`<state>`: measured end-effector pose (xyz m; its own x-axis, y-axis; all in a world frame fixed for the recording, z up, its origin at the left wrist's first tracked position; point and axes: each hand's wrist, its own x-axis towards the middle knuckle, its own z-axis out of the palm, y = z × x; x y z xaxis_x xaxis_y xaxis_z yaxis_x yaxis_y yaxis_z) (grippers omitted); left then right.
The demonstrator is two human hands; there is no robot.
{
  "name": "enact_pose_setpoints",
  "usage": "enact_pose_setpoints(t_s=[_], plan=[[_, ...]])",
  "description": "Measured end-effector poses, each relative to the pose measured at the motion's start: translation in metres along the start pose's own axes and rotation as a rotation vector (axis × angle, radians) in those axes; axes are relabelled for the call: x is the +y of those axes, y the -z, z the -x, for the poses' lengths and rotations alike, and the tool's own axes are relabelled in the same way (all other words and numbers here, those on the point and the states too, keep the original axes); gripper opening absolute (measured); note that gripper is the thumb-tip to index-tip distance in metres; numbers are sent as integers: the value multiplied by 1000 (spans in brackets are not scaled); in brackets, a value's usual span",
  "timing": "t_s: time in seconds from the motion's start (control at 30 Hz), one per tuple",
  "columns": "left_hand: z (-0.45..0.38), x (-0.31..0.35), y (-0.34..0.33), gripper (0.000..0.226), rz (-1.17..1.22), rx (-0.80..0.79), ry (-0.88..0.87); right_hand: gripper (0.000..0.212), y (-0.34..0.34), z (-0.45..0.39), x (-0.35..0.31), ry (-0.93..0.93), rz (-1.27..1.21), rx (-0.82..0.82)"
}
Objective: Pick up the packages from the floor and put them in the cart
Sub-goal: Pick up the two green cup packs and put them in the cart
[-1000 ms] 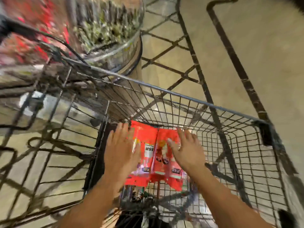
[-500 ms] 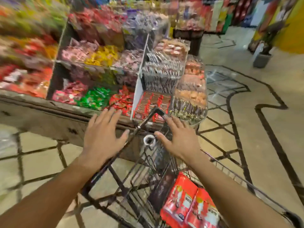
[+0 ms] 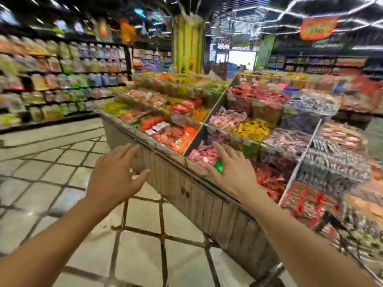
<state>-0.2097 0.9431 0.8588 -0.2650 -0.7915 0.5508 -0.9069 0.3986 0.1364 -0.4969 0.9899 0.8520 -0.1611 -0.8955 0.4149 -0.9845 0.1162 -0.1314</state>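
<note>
My left hand (image 3: 117, 176) and my right hand (image 3: 233, 171) are raised in front of me, both empty with fingers spread. They hover before the wooden edge of a sweets display stand (image 3: 199, 195). Only a grey metal bit of the cart (image 3: 271, 273) shows at the bottom edge, between my forearms. The red packages and the cart's basket are out of view. No package shows on the floor.
The display stand holds several bins of wrapped sweets (image 3: 250, 127) and runs from centre to right. Shelves of snack bags (image 3: 62, 83) line the left wall. The tiled floor (image 3: 51, 166) with dark lines stretches left and ahead. A yellow pillar (image 3: 188, 44) stands behind the stand.
The view has swung up from the cart basket to the shop. My hands let go of the red packages in the cart and rose empty; packages and basket dropped out of view.
</note>
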Motion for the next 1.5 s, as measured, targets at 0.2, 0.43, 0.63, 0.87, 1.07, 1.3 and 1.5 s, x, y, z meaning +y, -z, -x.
enact_pose_setpoints(t_s=[0.2, 0.43, 0.63, 0.87, 1.07, 1.3, 1.5], plan=[[-7, -146, 42, 79, -46, 23, 175, 83, -28, -72, -149, 126, -87, 9], [-16, -272, 43, 77, -114, 31, 320, 80, -88, -138, -274, 284, -191, -9], [-49, -361, 6, 74, -165, 29, 422, 82, -161, -214, -356, 344, -202, -50], [-124, -459, -46, 78, -187, -3, 498, 79, -246, -319, -431, 413, -210, -108], [-169, -534, -89, 76, -172, -36, 562, 79, -311, -390, -493, 452, -250, -177], [-213, -639, -152, 73, -100, -88, 611, 77, -396, -450, -570, 466, -220, -246], [-263, -746, -212, 72, -4, -120, 609, 76, -469, -503, -631, 398, -173, -311]])
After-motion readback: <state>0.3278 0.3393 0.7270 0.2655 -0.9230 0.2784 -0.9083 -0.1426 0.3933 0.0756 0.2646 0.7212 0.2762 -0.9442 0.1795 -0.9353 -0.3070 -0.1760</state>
